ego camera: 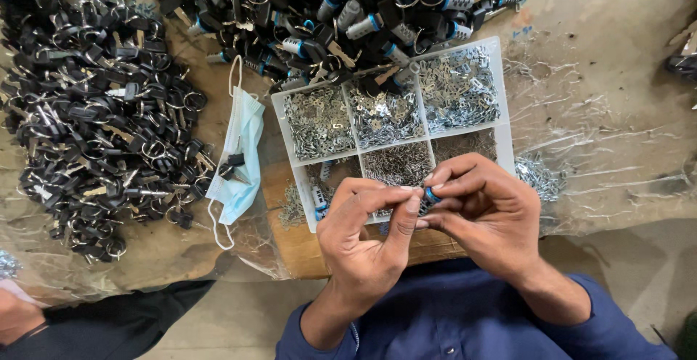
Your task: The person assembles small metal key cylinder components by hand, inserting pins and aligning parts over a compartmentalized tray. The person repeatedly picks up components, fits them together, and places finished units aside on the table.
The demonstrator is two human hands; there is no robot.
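Two hands meeting at lower centre, above the near edge of a white compartment tray [501,124]. Left hand [367,240] with thumb and forefinger pinched together at the tips, closed on something too small to make out. Right hand [483,211] curled, fingertips gripping a small lock cylinder with a blue band [431,195], touching the left fingertips. Six tray compartments filled with tiny silver metal parts; near-left compartment holding more blue-banded cylinders [318,199]. Tray resting on a wooden board [305,247], near edge partly hidden by the hands. Beyond the tray's far edge, pressed against it, a heap of black keys and cylinders [327,11]. Second heap of black keys on rings [94,120] far left, well apart from the tray. Light blue face mask [239,157] lying between that heap and the tray's left wall. Loose silver parts [541,175] just beside the tray's right wall. Open plastic-covered table surface [602,113] stretching right of the tray. Another person's hand [14,316] at the lower left corner.
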